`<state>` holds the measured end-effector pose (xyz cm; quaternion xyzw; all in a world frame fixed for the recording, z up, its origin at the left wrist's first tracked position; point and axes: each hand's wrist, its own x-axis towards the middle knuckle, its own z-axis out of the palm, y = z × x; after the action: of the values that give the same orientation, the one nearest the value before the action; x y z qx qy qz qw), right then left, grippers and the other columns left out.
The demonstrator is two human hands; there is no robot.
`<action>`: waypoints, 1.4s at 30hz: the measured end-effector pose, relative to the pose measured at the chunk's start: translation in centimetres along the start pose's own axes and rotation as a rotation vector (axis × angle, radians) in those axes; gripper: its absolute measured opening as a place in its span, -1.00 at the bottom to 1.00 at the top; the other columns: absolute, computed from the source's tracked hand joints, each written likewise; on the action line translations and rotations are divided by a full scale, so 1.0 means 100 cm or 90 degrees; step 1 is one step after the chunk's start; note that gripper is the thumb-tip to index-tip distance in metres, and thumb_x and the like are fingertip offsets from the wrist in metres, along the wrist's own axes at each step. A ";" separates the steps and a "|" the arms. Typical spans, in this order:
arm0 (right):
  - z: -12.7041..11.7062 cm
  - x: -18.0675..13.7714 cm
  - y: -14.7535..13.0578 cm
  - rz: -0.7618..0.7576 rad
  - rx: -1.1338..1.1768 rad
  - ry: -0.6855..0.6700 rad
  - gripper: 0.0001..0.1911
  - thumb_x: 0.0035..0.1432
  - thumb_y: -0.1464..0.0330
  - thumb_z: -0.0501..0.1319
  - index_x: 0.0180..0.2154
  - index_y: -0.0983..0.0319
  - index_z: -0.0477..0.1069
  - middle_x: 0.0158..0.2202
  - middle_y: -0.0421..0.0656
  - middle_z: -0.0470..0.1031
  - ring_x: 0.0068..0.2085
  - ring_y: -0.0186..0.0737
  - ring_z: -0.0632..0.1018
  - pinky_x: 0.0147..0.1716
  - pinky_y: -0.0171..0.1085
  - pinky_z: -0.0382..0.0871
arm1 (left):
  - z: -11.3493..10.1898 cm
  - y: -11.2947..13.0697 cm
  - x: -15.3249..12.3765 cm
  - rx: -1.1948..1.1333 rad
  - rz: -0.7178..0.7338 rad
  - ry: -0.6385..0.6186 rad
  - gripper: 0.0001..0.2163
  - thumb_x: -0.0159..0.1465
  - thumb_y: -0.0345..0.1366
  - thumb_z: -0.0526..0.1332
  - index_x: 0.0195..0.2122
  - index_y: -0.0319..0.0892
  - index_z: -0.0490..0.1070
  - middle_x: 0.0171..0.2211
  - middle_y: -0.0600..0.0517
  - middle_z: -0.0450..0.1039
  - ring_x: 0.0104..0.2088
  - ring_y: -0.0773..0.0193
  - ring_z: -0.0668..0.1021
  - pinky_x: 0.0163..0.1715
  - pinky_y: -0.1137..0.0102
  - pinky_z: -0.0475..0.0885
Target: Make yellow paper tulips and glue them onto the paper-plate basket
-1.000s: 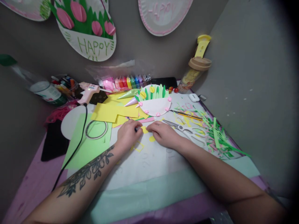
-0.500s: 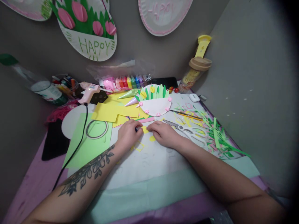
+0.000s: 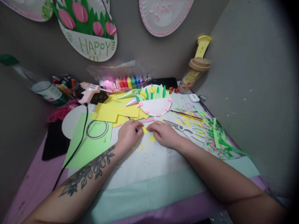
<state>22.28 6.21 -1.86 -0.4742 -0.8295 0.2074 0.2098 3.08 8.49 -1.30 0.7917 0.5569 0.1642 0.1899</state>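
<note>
At the middle of the white sheet (image 3: 149, 165), my left hand (image 3: 129, 133) is closed with curled fingers around a slim dark blue pen-like stick (image 3: 137, 129), mostly hidden by the hand. Facing it, my right hand (image 3: 164, 133) has its fingertips pressed together at a small yellow paper piece (image 3: 145, 129). A yellow paper circle (image 3: 152, 138) lies just under the right fingers. Beyond both hands stands a white half-plate basket (image 3: 155, 107) with green paper grass, yellow pieces and pink flowers. White-handled scissors (image 3: 187, 130) lie right of my right hand.
Green paper scraps (image 3: 217, 137) are heaped at the right. On the left are a tape roll (image 3: 87, 129) on green paper (image 3: 77, 152), a pink glue gun (image 3: 90, 92) with a black cord, and yellow paper (image 3: 106, 112). A lidded cup (image 3: 191, 74) stands at the back right.
Hardly anything differs. Both hands stay in place at the yellow paper piece, and the view has shifted very slightly.
</note>
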 end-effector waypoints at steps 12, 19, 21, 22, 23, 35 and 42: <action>0.010 0.002 0.000 -0.054 0.044 0.109 -0.71 0.05 0.60 0.05 -0.21 0.23 0.39 -0.26 -0.07 0.49 -0.14 -0.15 0.45 -0.13 -0.16 0.37 | -0.003 -0.002 0.000 -0.079 0.009 0.012 -0.92 0.11 -0.34 0.14 -0.39 -0.09 0.41 -0.37 0.12 0.50 -0.32 0.26 0.50 -0.37 0.42 0.28; 0.009 0.004 -0.003 -0.025 0.085 0.127 -0.79 0.08 0.55 0.08 -0.26 0.22 0.39 -0.29 -0.10 0.49 -0.20 -0.18 0.46 -0.18 -0.19 0.36 | -0.001 -0.011 0.001 -0.270 -0.039 -0.013 -0.93 0.07 -0.33 0.17 -0.40 -0.13 0.40 -0.51 0.15 0.46 -0.50 0.36 0.44 -0.49 0.48 0.24; 0.011 0.004 -0.006 0.023 0.149 0.157 -0.86 0.09 0.50 0.12 -0.29 0.22 0.39 -0.33 -0.14 0.49 -0.27 -0.23 0.47 -0.25 -0.25 0.36 | -0.001 -0.011 0.002 -0.367 -0.040 -0.020 -0.93 0.07 -0.33 0.18 -0.41 -0.16 0.37 -0.52 0.15 0.42 -0.53 0.38 0.42 -0.50 0.49 0.25; 0.012 0.005 -0.008 0.055 0.188 0.170 -0.90 0.08 0.47 0.15 -0.31 0.22 0.38 -0.36 -0.17 0.48 -0.32 -0.26 0.47 -0.30 -0.28 0.36 | -0.001 -0.011 0.002 -0.410 -0.036 -0.026 -0.93 0.06 -0.32 0.18 -0.41 -0.17 0.36 -0.53 0.14 0.41 -0.53 0.38 0.41 -0.50 0.50 0.26; 0.013 0.005 -0.010 0.085 0.227 0.180 -0.93 0.08 0.44 0.16 -0.33 0.22 0.38 -0.39 -0.19 0.48 -0.36 -0.29 0.47 -0.34 -0.31 0.36 | -0.002 -0.009 0.002 -0.441 -0.030 -0.033 -0.92 0.06 -0.32 0.18 -0.41 -0.18 0.35 -0.53 0.14 0.39 -0.53 0.39 0.40 -0.51 0.50 0.26; 0.015 0.023 -0.003 0.016 -0.120 0.119 -0.81 0.20 0.46 0.09 -0.24 0.22 0.46 -0.21 -0.06 0.53 -0.15 -0.13 0.46 -0.13 -0.16 0.35 | -0.006 -0.027 0.010 -0.393 -0.104 0.090 -0.81 0.12 -0.31 0.13 -0.28 -0.21 0.48 -0.34 0.00 0.53 -0.38 0.27 0.49 -0.32 0.39 0.37; 0.022 0.021 -0.002 -0.021 -0.157 0.114 -0.77 0.14 0.53 0.10 -0.27 0.23 0.51 -0.20 -0.05 0.52 -0.13 -0.10 0.44 -0.18 -0.17 0.38 | -0.006 -0.025 0.002 -0.294 -0.023 0.072 -0.85 0.20 -0.37 0.04 -0.31 -0.15 0.39 -0.37 0.07 0.48 -0.35 0.27 0.48 -0.35 0.42 0.34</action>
<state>19.96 7.66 -3.30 -0.4993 -0.8343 0.0570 0.2266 0.81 9.51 -2.00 0.7066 0.5287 0.3276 0.3375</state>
